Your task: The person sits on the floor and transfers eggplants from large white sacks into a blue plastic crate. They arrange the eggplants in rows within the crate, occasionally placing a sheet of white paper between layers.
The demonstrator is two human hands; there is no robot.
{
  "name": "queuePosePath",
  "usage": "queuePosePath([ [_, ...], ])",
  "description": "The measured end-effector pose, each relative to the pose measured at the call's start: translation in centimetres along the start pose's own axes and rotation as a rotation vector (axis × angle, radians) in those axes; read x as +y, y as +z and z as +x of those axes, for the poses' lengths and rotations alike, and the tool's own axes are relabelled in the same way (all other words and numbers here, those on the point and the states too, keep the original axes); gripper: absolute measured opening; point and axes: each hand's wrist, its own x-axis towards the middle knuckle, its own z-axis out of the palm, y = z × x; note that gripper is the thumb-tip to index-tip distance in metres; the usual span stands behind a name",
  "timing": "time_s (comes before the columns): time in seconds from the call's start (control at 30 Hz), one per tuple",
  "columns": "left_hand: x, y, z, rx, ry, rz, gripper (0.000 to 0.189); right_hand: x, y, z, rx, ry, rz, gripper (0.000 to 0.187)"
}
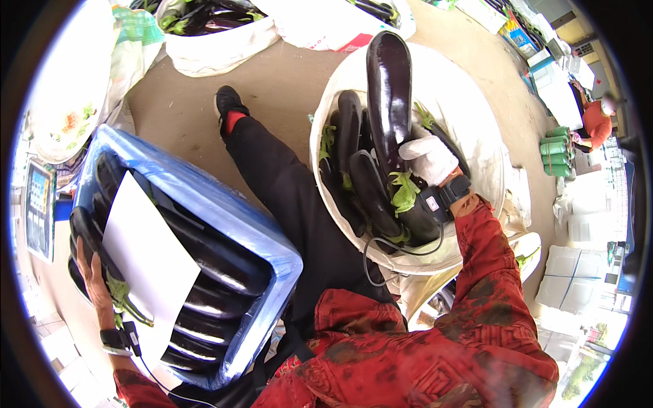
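My right hand (431,159), in a white glove, grips a large glossy eggplant (388,97) near its green calyx. The eggplant points away from me over a round white woven sack (472,97) with a rolled-down rim. Several more eggplants (375,194) lie inside the sack. On my left, my bare left hand (93,280) is closed around another eggplant (92,232), its stem end towards me. That eggplant overlaps the left side of a crate lined with blue plastic film (204,188). Large eggplants (224,296) fill the crate, partly covered by a white sheet (150,255).
My outstretched leg (270,153) lies between crate and sack. Further sacks of eggplants (219,56) stand ahead. A person (597,125) is at far right near green bundles (556,151) and white foam boxes (569,278). A cable (403,250) hangs from my right wrist device.
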Motion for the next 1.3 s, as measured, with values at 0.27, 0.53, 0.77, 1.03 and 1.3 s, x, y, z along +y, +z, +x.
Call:
queuePosePath([
  [0.27,3.1,0.6,-0.8,0.007,-0.099,0.150,0.062,-4.0,12.0,-0.8,-0.328,-0.006,-0.116,0.067],
  [0.53,8.3,0.4,-1.8,-0.001,-0.327,0.228,0.066,0.2,30.8,-0.3,-0.577,0.376,-0.169,0.063],
  [0.77,8.9,0.4,-1.9,0.017,-0.316,0.193,0.063,9.7,45.5,6.4,-0.508,-0.125,-0.710,0.082],
  [1.03,8.3,0.6,-1.9,0.035,-0.299,0.186,0.061,11.8,46.9,7.5,-0.484,-0.002,-0.439,0.084],
  [1.3,8.2,0.5,-1.8,0.013,-0.283,0.181,0.062,12.4,46.7,7.6,-0.518,-0.460,-1.238,0.081],
])
